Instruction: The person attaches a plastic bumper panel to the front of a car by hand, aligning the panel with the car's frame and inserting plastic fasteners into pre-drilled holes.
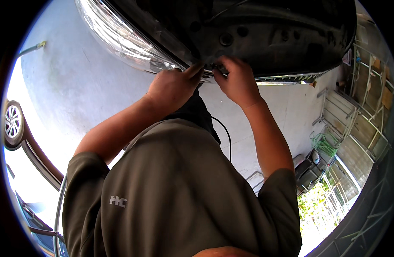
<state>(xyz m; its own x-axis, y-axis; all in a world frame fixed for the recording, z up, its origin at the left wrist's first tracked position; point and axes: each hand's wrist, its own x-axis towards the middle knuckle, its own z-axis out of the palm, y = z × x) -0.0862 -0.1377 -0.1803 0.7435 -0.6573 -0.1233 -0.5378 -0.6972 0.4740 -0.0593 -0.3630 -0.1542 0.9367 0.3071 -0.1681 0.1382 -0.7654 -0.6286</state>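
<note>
A car's black front panel [265, 30] fills the top of the view, with a clear headlight [119, 38] at its left. Both hands reach up to the panel's lower edge beside the headlight. My left hand [173, 88] has its fingertips pressed into the seam there, and the tips are hidden. My right hand [236, 79] pinches a small dark part [219, 68] at the same edge, a finger's width from the left hand. My olive shirt [179, 192] fills the lower middle of the view.
Pale concrete floor [77, 81] lies around the car. A parked car's wheel [12, 122] is at far left. A thin black cable [226, 137] hangs by my chest. At right are a coiled green hose [325, 143], metal racks [355, 111] and dark equipment [308, 169].
</note>
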